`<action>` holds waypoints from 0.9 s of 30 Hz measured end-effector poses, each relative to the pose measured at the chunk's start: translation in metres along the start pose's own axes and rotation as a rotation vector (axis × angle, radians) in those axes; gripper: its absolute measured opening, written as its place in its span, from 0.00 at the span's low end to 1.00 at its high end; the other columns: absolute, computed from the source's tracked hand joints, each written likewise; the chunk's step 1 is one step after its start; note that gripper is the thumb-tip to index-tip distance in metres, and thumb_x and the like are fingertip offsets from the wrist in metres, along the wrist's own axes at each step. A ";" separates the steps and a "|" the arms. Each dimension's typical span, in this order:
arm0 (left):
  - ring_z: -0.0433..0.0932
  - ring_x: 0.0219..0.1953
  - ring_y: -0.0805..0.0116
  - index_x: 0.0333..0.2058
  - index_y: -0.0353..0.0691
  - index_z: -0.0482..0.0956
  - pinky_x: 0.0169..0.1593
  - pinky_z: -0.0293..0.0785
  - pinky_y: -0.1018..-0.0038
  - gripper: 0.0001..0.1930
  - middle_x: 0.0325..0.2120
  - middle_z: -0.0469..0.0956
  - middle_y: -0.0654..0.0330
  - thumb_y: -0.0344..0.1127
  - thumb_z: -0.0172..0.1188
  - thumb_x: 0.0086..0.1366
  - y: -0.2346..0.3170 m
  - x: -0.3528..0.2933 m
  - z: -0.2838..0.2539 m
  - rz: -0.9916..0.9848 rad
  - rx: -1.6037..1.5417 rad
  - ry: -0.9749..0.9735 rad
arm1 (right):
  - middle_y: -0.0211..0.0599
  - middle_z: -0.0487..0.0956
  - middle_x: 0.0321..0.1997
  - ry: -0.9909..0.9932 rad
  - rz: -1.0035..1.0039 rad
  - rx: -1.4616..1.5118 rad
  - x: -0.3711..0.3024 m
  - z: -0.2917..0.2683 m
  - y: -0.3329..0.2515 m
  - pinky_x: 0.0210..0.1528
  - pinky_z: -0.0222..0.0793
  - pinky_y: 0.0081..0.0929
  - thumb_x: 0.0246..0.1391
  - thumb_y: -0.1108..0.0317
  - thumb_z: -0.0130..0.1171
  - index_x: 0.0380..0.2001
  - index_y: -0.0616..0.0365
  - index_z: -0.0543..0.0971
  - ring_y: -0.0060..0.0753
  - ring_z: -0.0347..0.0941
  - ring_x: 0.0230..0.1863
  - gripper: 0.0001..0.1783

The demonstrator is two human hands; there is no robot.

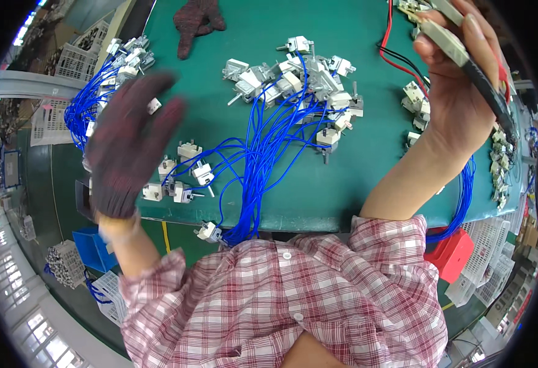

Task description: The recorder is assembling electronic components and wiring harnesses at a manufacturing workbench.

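My left hand (128,144), in a dark maroon knit glove, hovers at the left of the green table with its fingers apart and slightly blurred. It holds nothing I can see. Under and beside it are white connectors (135,55) on blue wires. My bare right hand (465,92) is raised at the upper right, closed round a probe-like tool (444,42) with two cream-coloured bars and a black sleeve. In the middle, a fan of blue wires (260,162) runs from a heap of white and grey connectors (293,83) toward my body.
Another dark glove (196,24) is at the far edge; I cannot tell if a hand fills it. Red and black leads (398,61) cross the right side near more connectors (415,95). A blue bin (95,248) and red bin (453,254) stand below the table (355,172).
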State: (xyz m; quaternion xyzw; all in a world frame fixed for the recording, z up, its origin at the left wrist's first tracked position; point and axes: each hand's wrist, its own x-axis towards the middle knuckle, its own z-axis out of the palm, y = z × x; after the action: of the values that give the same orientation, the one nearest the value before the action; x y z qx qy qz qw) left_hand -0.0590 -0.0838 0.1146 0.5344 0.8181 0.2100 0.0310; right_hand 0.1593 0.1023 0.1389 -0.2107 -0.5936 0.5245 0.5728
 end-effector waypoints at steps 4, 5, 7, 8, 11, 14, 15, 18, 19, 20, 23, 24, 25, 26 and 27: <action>0.74 0.51 0.57 0.52 0.43 0.71 0.54 0.68 0.66 0.24 0.49 0.74 0.54 0.45 0.56 0.58 -0.012 0.107 0.086 0.477 0.030 0.008 | 0.51 0.78 0.25 -0.048 0.005 0.033 -0.001 0.012 -0.014 0.18 0.74 0.21 0.59 0.67 0.48 0.42 0.67 0.71 0.34 0.77 0.18 0.14; 0.73 0.52 0.56 0.54 0.45 0.69 0.55 0.67 0.65 0.26 0.51 0.73 0.55 0.45 0.54 0.57 -0.007 0.130 0.108 0.485 0.027 -0.054 | 0.51 0.78 0.25 -0.039 0.012 0.024 -0.002 0.014 -0.016 0.19 0.74 0.21 0.59 0.67 0.48 0.42 0.67 0.71 0.34 0.76 0.18 0.14; 0.72 0.53 0.55 0.58 0.48 0.66 0.57 0.66 0.64 0.29 0.53 0.72 0.56 0.41 0.52 0.54 0.023 0.153 0.113 0.443 0.127 -0.400 | 0.51 0.78 0.23 0.002 0.021 0.023 -0.003 0.014 -0.015 0.19 0.74 0.21 0.59 0.68 0.49 0.42 0.69 0.71 0.35 0.76 0.17 0.14; 0.72 0.53 0.55 0.58 0.48 0.66 0.57 0.66 0.64 0.29 0.53 0.72 0.56 0.41 0.52 0.54 0.030 0.162 0.119 0.446 0.124 -0.393 | 0.50 0.78 0.23 0.007 0.021 0.036 -0.003 0.012 -0.015 0.19 0.74 0.21 0.58 0.68 0.49 0.42 0.69 0.71 0.35 0.76 0.17 0.14; 0.72 0.53 0.53 0.57 0.50 0.67 0.56 0.67 0.64 0.31 0.53 0.72 0.57 0.38 0.52 0.51 0.034 0.183 0.130 0.460 0.090 -0.651 | 0.50 0.77 0.23 0.033 0.034 0.057 -0.002 0.012 -0.016 0.18 0.74 0.21 0.58 0.69 0.50 0.41 0.69 0.71 0.34 0.76 0.17 0.13; 0.74 0.50 0.55 0.55 0.50 0.68 0.53 0.69 0.66 0.31 0.50 0.74 0.56 0.38 0.55 0.48 0.035 0.184 0.120 0.494 0.216 -0.616 | 0.49 0.77 0.23 0.044 0.050 0.045 0.000 0.015 -0.014 0.18 0.73 0.21 0.57 0.69 0.50 0.40 0.69 0.72 0.35 0.76 0.17 0.13; 0.75 0.48 0.57 0.54 0.50 0.69 0.52 0.69 0.66 0.31 0.47 0.75 0.55 0.39 0.57 0.46 0.038 0.178 0.102 0.384 0.166 -0.520 | 0.49 0.77 0.22 0.035 0.049 0.021 0.001 0.016 -0.014 0.18 0.73 0.21 0.56 0.68 0.51 0.39 0.69 0.73 0.35 0.76 0.17 0.13; 0.76 0.38 0.63 0.50 0.46 0.71 0.42 0.71 0.69 0.33 0.39 0.77 0.57 0.41 0.63 0.39 0.018 0.162 0.067 0.272 -0.110 -0.194 | 0.48 0.78 0.23 0.009 0.089 0.055 0.001 0.021 -0.014 0.18 0.73 0.23 0.56 0.69 0.52 0.36 0.70 0.74 0.35 0.76 0.18 0.12; 0.76 0.37 0.67 0.51 0.42 0.68 0.39 0.71 0.73 0.31 0.43 0.74 0.59 0.33 0.65 0.44 0.008 0.154 0.056 0.213 -0.308 -0.197 | 0.48 0.78 0.23 -0.029 0.108 0.064 0.001 0.024 -0.014 0.18 0.73 0.23 0.55 0.69 0.52 0.35 0.70 0.74 0.35 0.76 0.18 0.12; 0.75 0.36 0.72 0.50 0.40 0.68 0.37 0.71 0.77 0.30 0.43 0.73 0.60 0.30 0.64 0.45 0.017 0.135 0.035 0.202 -0.424 -0.199 | 0.49 0.78 0.24 -0.107 0.131 0.176 0.003 0.021 -0.004 0.19 0.74 0.25 0.55 0.70 0.53 0.34 0.70 0.75 0.36 0.76 0.18 0.11; 0.73 0.44 0.69 0.56 0.38 0.64 0.43 0.72 0.73 0.36 0.48 0.69 0.59 0.32 0.67 0.46 0.024 0.076 0.021 0.220 -0.911 -0.089 | 0.45 0.79 0.28 -0.263 0.150 0.254 -0.001 0.039 0.013 0.22 0.75 0.23 0.54 0.67 0.57 0.35 0.68 0.77 0.33 0.77 0.20 0.12; 0.71 0.48 0.66 0.58 0.37 0.61 0.48 0.71 0.71 0.39 0.51 0.68 0.58 0.32 0.69 0.46 0.016 0.061 0.021 0.337 -0.828 -0.003 | 0.43 0.80 0.30 -0.435 0.164 0.277 -0.001 0.045 0.017 0.25 0.74 0.21 0.55 0.66 0.58 0.36 0.66 0.79 0.30 0.78 0.23 0.12; 0.69 0.52 0.64 0.60 0.36 0.59 0.53 0.69 0.69 0.43 0.53 0.67 0.57 0.32 0.70 0.45 0.009 0.050 0.024 0.458 -0.757 0.072 | 0.48 0.79 0.27 -0.485 0.182 0.308 -0.008 0.054 0.015 0.20 0.72 0.23 0.56 0.66 0.53 0.35 0.69 0.76 0.33 0.76 0.20 0.13; 0.65 0.57 0.63 0.62 0.36 0.55 0.59 0.63 0.68 0.48 0.56 0.65 0.55 0.31 0.72 0.42 0.011 0.038 0.017 0.427 -0.628 0.086 | 0.48 0.78 0.26 -0.525 0.206 0.348 -0.014 0.063 0.014 0.20 0.72 0.23 0.55 0.67 0.54 0.35 0.69 0.76 0.32 0.76 0.20 0.13; 0.65 0.56 0.65 0.63 0.35 0.53 0.59 0.63 0.68 0.50 0.56 0.65 0.55 0.31 0.73 0.42 0.013 0.025 0.017 0.410 -0.627 0.120 | 0.47 0.78 0.24 -0.564 0.232 0.386 -0.019 0.069 0.014 0.20 0.72 0.23 0.55 0.67 0.54 0.36 0.69 0.76 0.31 0.76 0.19 0.13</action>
State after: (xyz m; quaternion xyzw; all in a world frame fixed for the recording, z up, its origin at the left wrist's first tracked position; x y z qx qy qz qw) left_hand -0.0541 -0.0524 0.1086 0.6385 0.5903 0.4831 0.1025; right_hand 0.0971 0.0651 0.1325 -0.0114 -0.5905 0.7259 0.3525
